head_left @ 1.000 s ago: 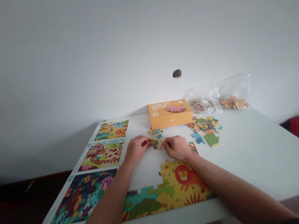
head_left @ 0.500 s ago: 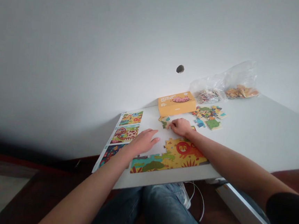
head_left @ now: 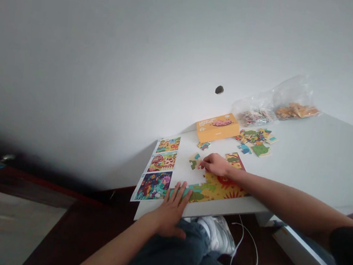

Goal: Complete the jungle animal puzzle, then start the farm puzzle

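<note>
My left hand (head_left: 172, 210) lies with fingers spread and stretched over the lower left part of a partly joined jigsaw puzzle (head_left: 211, 189). Its palm hangs over the table's front edge. My right hand (head_left: 215, 164) is closed in a pinch at the right side of a beige puzzle piece (head_left: 194, 162) with green and blue on it, above the joined part. Whether that is one piece or a few linked together, I cannot tell. My right hand and forearm cover much of the puzzle's lion picture. Another puzzle piece (head_left: 203, 145) lies in front of the orange box (head_left: 218, 130).
A picture sheet (head_left: 157, 168) with three printed scenes lies along the table's left side. Loose puzzle pieces (head_left: 256, 140) are heaped right of the box. Two clear bags (head_left: 296, 106) of pieces stand against the wall. A white cable (head_left: 254, 250) hangs below the table edge.
My left hand has let go of the piece and come back toward me onto the puzzle's lower left. My right hand, still pinching, has brought the piece nearer, away from the box.
</note>
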The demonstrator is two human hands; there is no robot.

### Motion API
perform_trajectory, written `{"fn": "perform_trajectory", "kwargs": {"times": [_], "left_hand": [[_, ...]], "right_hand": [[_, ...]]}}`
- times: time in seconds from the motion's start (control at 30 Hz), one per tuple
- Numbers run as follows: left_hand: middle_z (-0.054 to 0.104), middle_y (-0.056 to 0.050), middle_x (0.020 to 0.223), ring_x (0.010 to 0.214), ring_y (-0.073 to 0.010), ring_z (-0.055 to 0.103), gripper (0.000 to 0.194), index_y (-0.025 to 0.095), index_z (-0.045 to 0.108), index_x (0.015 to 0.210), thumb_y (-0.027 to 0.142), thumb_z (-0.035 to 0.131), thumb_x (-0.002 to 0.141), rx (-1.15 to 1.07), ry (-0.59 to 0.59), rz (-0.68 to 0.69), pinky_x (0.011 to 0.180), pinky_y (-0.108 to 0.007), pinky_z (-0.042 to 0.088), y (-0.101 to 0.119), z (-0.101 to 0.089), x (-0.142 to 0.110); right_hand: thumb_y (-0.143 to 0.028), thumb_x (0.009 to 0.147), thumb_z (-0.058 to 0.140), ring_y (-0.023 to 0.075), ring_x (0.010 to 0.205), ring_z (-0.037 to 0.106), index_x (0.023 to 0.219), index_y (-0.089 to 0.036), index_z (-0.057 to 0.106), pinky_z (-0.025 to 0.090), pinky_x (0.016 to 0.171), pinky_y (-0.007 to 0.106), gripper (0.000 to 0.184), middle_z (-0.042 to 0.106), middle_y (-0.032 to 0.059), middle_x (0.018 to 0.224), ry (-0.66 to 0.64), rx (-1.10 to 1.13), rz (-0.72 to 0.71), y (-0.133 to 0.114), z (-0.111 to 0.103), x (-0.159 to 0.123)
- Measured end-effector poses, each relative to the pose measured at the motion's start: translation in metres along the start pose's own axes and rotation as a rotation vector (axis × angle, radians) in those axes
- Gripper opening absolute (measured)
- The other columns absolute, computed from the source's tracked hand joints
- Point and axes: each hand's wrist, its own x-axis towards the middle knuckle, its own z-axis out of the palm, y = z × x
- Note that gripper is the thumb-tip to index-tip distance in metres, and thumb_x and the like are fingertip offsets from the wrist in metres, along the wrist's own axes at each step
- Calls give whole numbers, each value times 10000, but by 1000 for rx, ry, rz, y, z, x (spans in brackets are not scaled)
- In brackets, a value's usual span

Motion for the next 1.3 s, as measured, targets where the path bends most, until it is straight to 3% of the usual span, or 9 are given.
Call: {"fn": "perform_trajectory", "kwargs": {"times": [0.2, 0.3, 0.4, 0.5, 0.7, 0.83, 0.97, 1.1, 1.3], "left_hand": [[-182, -258, 1570, 1435, -483, -164, 1564, 119, -2, 1568, 530, 905, 362, 2, -71, 5, 1113, -722, 19, 2, -15, -2], [-18, -182, 1629, 1487, -432, 54, 1165, 226, 351, 1498, 572, 853, 505, -164, 23, 102, 1137, -657, 198, -7, -37, -6], [278, -103, 1604, 1444, -389, 304, 384, 239, 680, 957, 523, 761, 711, -306, 427, 26, 1094, -552, 361, -19, -64, 4], [640, -149, 1247, 1127, -300, 629, 281, 205, 615, 1045, 373, 659, 824, -559, 825, -183, 966, -487, 476, -30, -75, 33], [657, -26, 741, 638, -163, 629, 325, 135, 613, 1059, 386, 584, 854, -1277, 919, -107, 597, -277, 497, -31, -41, 79], [627, 5, 674, 602, -140, 580, 325, 145, 671, 1108, 351, 568, 879, -1231, 952, -138, 590, -250, 464, -22, -17, 78], [714, -43, 868, 750, -174, 651, 346, 177, 688, 1170, 344, 565, 893, -1189, 910, -117, 675, -279, 517, -16, -5, 75], [724, -44, 966, 826, -181, 670, 333, 211, 664, 1212, 288, 559, 906, -1133, 918, -73, 753, -299, 541, -13, 0, 78], [655, -84, 1106, 1015, -210, 618, 267, 220, 677, 1098, 192, 466, 937, -768, 1116, -33, 881, -356, 521, -7, -2, 67]], "right_hand": [[-337, 926, 474, 174, 740, 661, 878, -241, 787, 386, 647, 251, 330, 738, 37, 754, -13, -136, -68, 1, 11, -4], [-347, 934, 460, 180, 719, 643, 866, -237, 784, 371, 641, 260, 349, 729, 51, 757, 14, -180, -61, 3, 12, -4], [-343, 940, 457, 167, 674, 608, 865, -220, 777, 358, 631, 258, 351, 704, 49, 716, 59, -161, -58, 2, 10, -1], [-358, 967, 425, 141, 603, 555, 900, -210, 768, 347, 609, 247, 379, 659, 21, 645, 89, -78, -92, 1, 7, -1], [-335, 964, 449, 128, 619, 569, 912, -223, 763, 350, 615, 243, 338, 695, 13, 708, 12, -48, -228, 1, 7, -3], [-374, 915, 547, 138, 635, 593, 974, -230, 745, 361, 622, 253, 251, 724, 12, 766, 3, -106, -179, 0, 9, -3], [-416, 871, 625, 132, 648, 607, 1376, -258, 534, 403, 643, 251, 537, 740, 18, 966, -5, -54, -207, -2, 10, -2], [-355, 912, 574, 141, 741, 630, 1213, -252, 669, 423, 714, 255, 331, 734, 35, 1001, -29, -95, -288, 0, 12, -3], [-386, 873, 629, 181, 838, 637, 1094, -235, 705, 433, 772, 282, 278, 719, 51, 980, -26, -148, -196, 4, 8, -2]]}}
